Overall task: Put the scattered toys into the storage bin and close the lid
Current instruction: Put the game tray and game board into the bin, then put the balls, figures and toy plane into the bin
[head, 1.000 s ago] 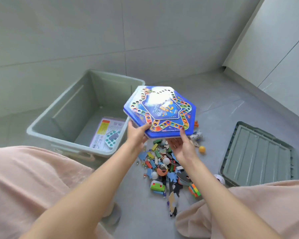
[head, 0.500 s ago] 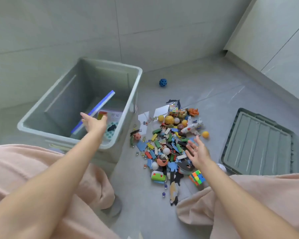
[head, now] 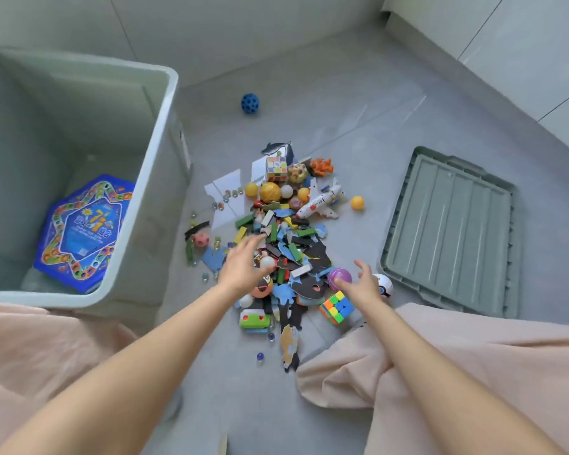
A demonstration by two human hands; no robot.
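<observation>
A person in loose pink clothing sits on a grey tiled floor (head: 358, 103), both bare arms stretched toward a heap of toys. The grey-green storage bin (head: 165, 152) stands open at the left, and a blue hexagonal game board (head: 83, 231) lies tilted inside it against the near wall. The bin's lid (head: 450, 231) lies flat on the floor at the right, well apart from the bin, ribbed side up. Between the two spreads the pile of toys (head: 286, 244): puzzle pieces, coloured blocks, balls and marbles. At its far edge sit a toy plane (head: 321, 203) and a pastel puzzle cube (head: 276, 168); a brighter puzzle cube (head: 336, 306) lies at the near edge, just beside the right wrist. A blue ball (head: 250, 103) with holes rests alone beyond the pile, and a small yellow ball (head: 357, 202) lies near the plane. The left hand (head: 242, 266) hovers over the middle of the pile, its fingers straight, close together and holding nothing. The right hand (head: 358, 284) hangs over the pile's right edge with fingers spread and lightly curled, one fingertip touching a purple ball (head: 339, 276); a white ball (head: 384, 284) lies just behind it.
</observation>
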